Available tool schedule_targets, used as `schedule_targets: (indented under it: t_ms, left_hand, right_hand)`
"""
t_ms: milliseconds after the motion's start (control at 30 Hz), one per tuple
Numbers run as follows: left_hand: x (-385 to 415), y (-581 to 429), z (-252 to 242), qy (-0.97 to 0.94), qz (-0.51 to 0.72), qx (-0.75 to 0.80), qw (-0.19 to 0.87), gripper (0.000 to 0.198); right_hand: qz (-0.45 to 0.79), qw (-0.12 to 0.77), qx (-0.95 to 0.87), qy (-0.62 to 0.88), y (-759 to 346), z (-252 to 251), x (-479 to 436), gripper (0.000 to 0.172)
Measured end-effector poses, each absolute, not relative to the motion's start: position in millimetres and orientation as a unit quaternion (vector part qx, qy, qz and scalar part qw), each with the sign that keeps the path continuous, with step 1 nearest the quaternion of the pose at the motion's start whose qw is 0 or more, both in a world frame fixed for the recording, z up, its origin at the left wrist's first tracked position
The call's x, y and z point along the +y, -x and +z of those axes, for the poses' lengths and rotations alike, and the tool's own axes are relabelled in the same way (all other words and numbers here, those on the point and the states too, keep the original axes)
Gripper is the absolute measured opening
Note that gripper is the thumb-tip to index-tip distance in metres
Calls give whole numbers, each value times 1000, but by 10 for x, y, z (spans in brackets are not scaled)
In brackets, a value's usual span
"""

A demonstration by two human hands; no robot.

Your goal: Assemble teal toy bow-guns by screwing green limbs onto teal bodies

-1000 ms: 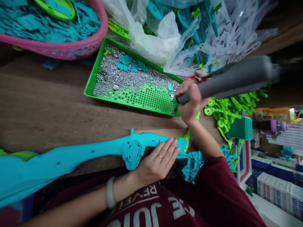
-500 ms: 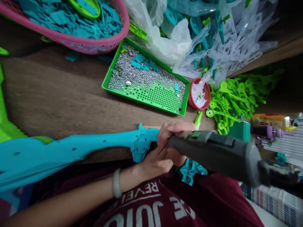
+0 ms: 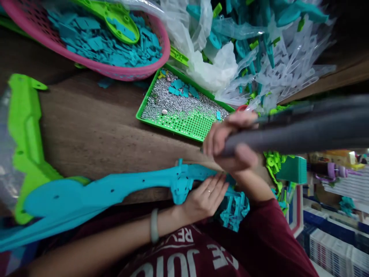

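Observation:
A long blue plastic part with small screw holes lies along the table's front edge, beside my body. My left hand is closed over its right end, fingers together and curved down over it. Raised above that end, my right hand grips a dark grey electric screwdriver, blurred by motion. Its tip points left, apart from the blue part. Behind it stands a green perforated tray holding many small silver screws and a few blue pieces.
A pink basket of flat blue pieces stands at the back left. A green plastic part lies at the left. Plastic bags with teal and clear parts fill the back right. Teal pieces sit near my lap.
My right hand has lifted the screwdriver up and away from the blue part. My left hand has moved off the screwdriver's front end and now lies over the part's right end.

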State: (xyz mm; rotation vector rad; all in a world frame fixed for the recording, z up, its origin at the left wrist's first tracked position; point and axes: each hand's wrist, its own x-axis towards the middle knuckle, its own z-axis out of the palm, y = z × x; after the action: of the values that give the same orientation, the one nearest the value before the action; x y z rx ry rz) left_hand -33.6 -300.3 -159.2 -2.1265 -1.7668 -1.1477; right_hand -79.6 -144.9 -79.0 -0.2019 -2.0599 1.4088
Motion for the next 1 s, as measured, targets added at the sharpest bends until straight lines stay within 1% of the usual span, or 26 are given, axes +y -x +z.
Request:
schedule_targets:
  t_ms: [67,100,200,333,400,500,600,733,800,867,933,967,1000]
  left_hand:
    - [-2936,322,-1541,698,-379,-593,130,36]
    - [-2907,304,-1533,693,-380,-595,144,36]
    - [-2867,240,-1560,687,-385,-599,143,37]
    - [-2886,210,-1609,694,-374,-598,144,41]
    - [-2897,221,-1607,694,-375,-598,141,40]
    - [-2895,240,-1593,692,-385,-597,131,38]
    - [-2874,235,-1588,689,-391,-597,129,37]
    - [-2874,239,-1548,688,-392,-599,119,37]
    - [-2954,303,-1513,710,-399,-572,96,37]
    - [-3139,432,-1505,760,-418,-492,78,33]
    - [-3442,615,-1549,793,-442,-415,55,25]
    - [-3632,716,-1586,787,-457,-413,27,21]
    - [-3838,815,-1624,758,-475,-446,-9,20]
  right_hand:
    - [553,395,-728,94,1077,-885,-1368,42]
    - [572,405,-708,89,1194,-957,-1348,40]
    - [600,365,-707,85,1377,-1176,-1342,43]
    - [590,319,-732,115,1359,-1323,-1355,56]
    - [584,293,-744,143,1341,-1333,-1353,60]
    - [582,274,-748,164,1345,-1332,-1357,54]
    - [594,290,-734,155,1356,-1373,-1367,48]
    - [591,282,-738,165,1367,-1449,-1339,44]
    - [584,278,-745,164,1372,-1403,-1322,46]
    - [572,311,-743,156,1361,-1255,-1345,51]
    - [564,387,-717,138,1315,-1034,-1437,49]
    - [562,425,-698,127,1276,-920,-1511,45]
    - [564,448,-683,118,1227,-821,-1600,42]
